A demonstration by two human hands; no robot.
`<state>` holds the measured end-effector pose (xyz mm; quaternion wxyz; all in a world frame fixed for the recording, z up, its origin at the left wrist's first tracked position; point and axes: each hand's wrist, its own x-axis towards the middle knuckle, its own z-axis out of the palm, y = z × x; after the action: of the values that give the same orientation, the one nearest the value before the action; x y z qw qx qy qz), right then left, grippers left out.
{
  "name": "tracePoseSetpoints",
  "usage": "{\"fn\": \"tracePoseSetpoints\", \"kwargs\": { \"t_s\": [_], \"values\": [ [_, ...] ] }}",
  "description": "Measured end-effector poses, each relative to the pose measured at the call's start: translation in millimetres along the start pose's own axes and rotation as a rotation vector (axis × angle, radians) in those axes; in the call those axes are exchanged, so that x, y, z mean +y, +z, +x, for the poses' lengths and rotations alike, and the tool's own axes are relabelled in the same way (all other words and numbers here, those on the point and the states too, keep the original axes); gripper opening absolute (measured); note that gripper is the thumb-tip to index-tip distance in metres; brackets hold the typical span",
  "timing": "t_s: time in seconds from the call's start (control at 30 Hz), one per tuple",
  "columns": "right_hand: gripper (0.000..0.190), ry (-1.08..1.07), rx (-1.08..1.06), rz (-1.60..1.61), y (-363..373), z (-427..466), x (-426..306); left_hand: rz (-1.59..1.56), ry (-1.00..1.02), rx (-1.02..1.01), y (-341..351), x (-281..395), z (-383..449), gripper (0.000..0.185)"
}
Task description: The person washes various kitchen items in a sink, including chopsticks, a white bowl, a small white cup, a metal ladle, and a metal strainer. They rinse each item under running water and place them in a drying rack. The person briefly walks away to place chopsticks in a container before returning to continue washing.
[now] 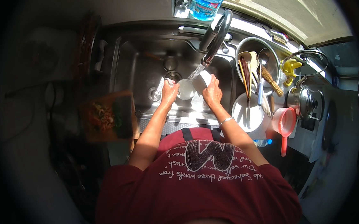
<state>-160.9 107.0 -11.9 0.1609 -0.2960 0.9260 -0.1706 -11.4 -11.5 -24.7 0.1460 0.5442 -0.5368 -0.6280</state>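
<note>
Over a stainless steel sink [139,68], my left hand [169,92] grips a whitish bowl [186,89] at its left edge, and a pale cloth seems to be in its fingers. My right hand [212,91] holds a second white bowl [201,81] tilted beside it, just right of the first. Water runs from the curved faucet [217,45] between the two bowls. Drain fittings [172,75] show in the sink behind my left hand. The undersides of both bowls and some of my fingertips are hidden.
Right of the sink, a metal basin [240,43] holds chopsticks, ladles and a brush, near a white bowl [244,114], a red-handled strainer [283,121] and a steel kettle [303,103]. At left lies a cutting board [123,100] with chopped food. A blue water bottle [208,2] stands behind the faucet.
</note>
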Motion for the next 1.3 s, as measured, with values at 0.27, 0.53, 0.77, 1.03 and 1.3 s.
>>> {"fn": "tracePoseSetpoints", "kwargs": {
  "t_s": [0.27,0.53,0.77,1.03,1.3],
  "values": [
    [0.055,0.432,-0.33,0.727,17.8,0.5,13.0,0.876,0.786,-0.335,59.4,-19.2,1.8,0.034],
    [0.054,0.219,-0.45,0.689,4.8,-9.1,-3.7,0.22,0.47,-0.362,71.0,-14.6,11.0,0.018],
    [0.062,0.223,-0.453,0.531,9.1,-2.5,-3.2,0.552,0.745,-0.169,57.7,-25.6,22.7,0.017],
    [0.043,0.317,-0.416,0.615,-6.5,7.3,1.3,1.036,0.66,-0.129,46.9,-19.9,20.7,0.021],
    [0.056,0.409,-0.241,1.02,6.6,3.7,-27.5,-0.357,-0.258,-0.101,79.4,-29.1,12.1,0.034]
  ]
}}
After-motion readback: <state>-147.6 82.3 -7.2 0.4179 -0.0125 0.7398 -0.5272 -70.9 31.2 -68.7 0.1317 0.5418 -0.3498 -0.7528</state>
